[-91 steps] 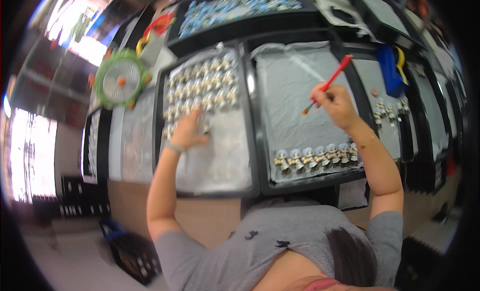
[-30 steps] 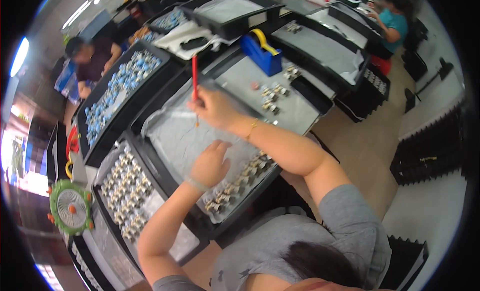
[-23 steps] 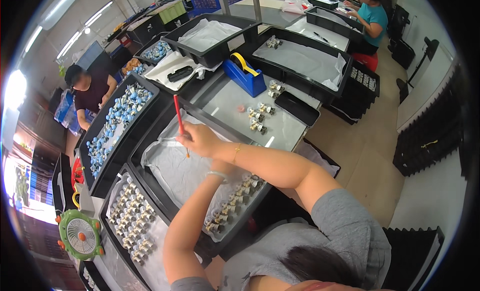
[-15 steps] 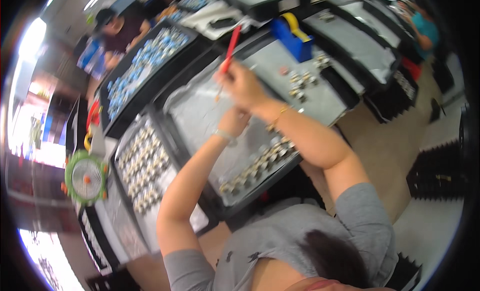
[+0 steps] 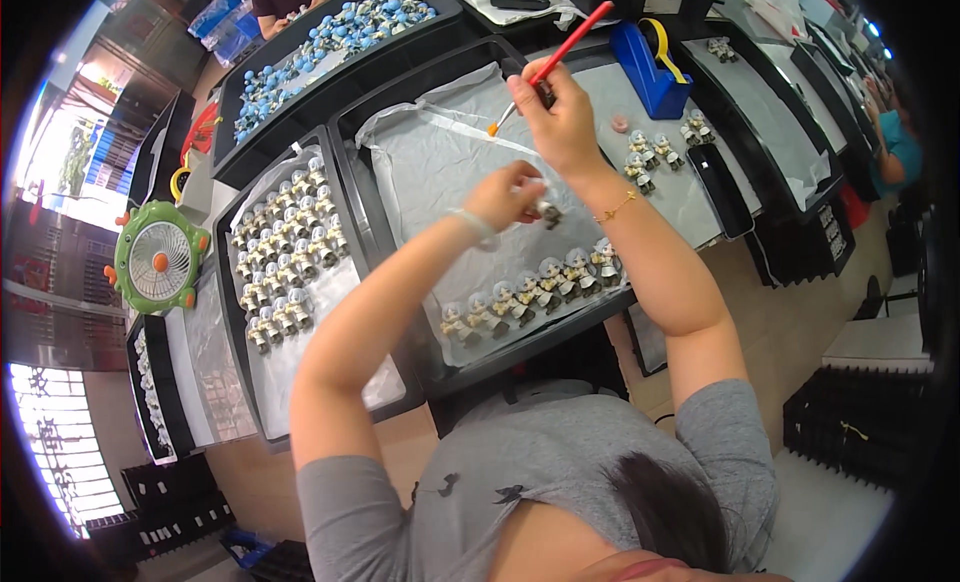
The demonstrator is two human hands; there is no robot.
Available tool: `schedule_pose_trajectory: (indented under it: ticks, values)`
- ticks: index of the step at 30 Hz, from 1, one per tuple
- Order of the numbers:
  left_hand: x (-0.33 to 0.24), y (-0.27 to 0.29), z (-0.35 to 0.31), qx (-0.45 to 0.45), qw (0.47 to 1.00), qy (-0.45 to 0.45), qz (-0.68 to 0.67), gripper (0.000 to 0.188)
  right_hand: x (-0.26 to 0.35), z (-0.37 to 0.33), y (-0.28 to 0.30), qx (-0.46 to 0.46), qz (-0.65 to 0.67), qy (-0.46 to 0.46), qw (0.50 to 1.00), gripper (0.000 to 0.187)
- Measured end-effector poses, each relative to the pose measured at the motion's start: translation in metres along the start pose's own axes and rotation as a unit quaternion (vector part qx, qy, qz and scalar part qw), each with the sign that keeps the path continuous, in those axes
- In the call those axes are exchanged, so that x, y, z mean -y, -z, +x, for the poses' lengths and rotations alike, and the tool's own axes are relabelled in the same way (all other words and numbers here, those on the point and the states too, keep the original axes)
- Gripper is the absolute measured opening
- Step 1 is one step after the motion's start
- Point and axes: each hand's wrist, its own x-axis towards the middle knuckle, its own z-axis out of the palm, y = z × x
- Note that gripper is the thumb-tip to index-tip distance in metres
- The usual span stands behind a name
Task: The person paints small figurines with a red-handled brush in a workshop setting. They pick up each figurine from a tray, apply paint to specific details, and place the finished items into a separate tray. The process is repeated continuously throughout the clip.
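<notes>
My right hand (image 5: 562,120) grips a paintbrush (image 5: 582,34) with a red handle, its orange bristles pointing down to the left above a paper-lined black tray (image 5: 350,172). In my left hand (image 5: 500,200), pinched between thumb and fingers, is a small figurine (image 5: 547,215) with a pale top and a dark base; my fingers partly cover it. Both hands are over the tray, the left one lower and nearer me, apart from the brush tip. Along the tray's near side lies a row of figurines (image 5: 525,300) with pale hair and cream-and-dark bodies.
Rows of similar figurines (image 5: 290,222) fill part of the left tray. Blue-and-white pieces (image 5: 345,32) lie in the back tray. At right are a blue tape dispenser (image 5: 645,72), several loose figurines (image 5: 640,167) and a black phone (image 5: 720,190). A green fan (image 5: 158,257) stands far left. Other people work nearby.
My hands, close together before, are now apart. The brush has moved right and tilted more, and the figurine in my left hand has come into sight. The camera view has shifted.
</notes>
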Motion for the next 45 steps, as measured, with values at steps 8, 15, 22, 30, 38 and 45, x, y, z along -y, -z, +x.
schedule_pose_trajectory:
  ticks: [8, 15, 22, 30, 38, 45]
  values:
    - [-0.015, 0.061, -0.149, -0.022, 0.906, -0.068, -0.417, 0.045, 0.02, -0.02, -0.017, 0.075, 0.135, -0.017, 0.988, 0.012]
    - [-0.011, 0.059, -0.173, -0.041, 0.928, -0.141, -0.344, 0.084, 0.035, -0.04, -0.022, 0.162, 0.067, 0.013, 0.984, 0.013]
    - [-0.003, 0.053, -0.173, -0.096, 0.945, -0.2, -0.241, 0.073, 0.032, -0.042, -0.026, 0.173, 0.093, -0.015, 0.98, 0.013]
    - [-0.011, 0.049, -0.179, -0.216, 0.916, -0.189, 0.28, 0.063, 0.045, -0.052, -0.021, 0.247, 0.133, -0.021, 0.96, 0.015]
    - [-0.008, 0.047, -0.178, -0.237, 0.901, -0.169, 0.321, 0.058, 0.052, -0.056, -0.027, 0.355, 0.097, -0.045, 0.929, 0.011]
    - [-0.012, 0.078, -0.18, -0.322, 0.905, -0.184, 0.211, 0.055, 0.005, -0.054, -0.042, 0.441, -0.13, -0.103, 0.882, 0.017]
